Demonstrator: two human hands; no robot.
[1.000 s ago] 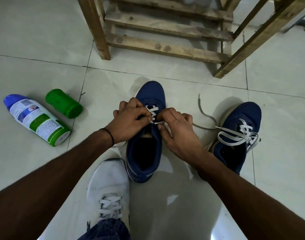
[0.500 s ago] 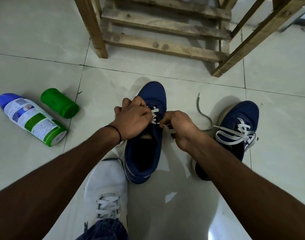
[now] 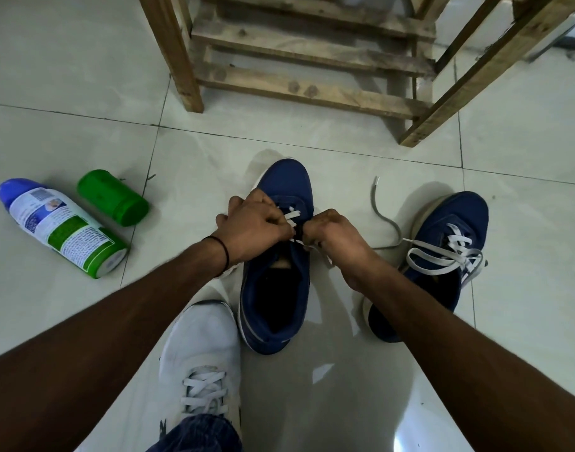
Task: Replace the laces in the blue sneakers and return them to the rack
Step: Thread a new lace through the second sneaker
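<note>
Roughly halfway, by appearance: the laced sneaker (image 3: 455,216), on the floor before the right leg of the rack (image 3: 312,89), carries loose white lacing. The middle sneaker (image 3: 289,181), before the rack's centre, has white lace (image 3: 292,214) only near its toe. Left hand (image 3: 257,230) and right hand (image 3: 336,238) each hold a closed grip on that lace. Neither shoe is racked.

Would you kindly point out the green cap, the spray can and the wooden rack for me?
green cap (image 3: 113,197), head view, on its side wall.
spray can (image 3: 62,228), head view, on its printed label.
wooden rack (image 3: 172,53), head view, on its near left leg.
</note>
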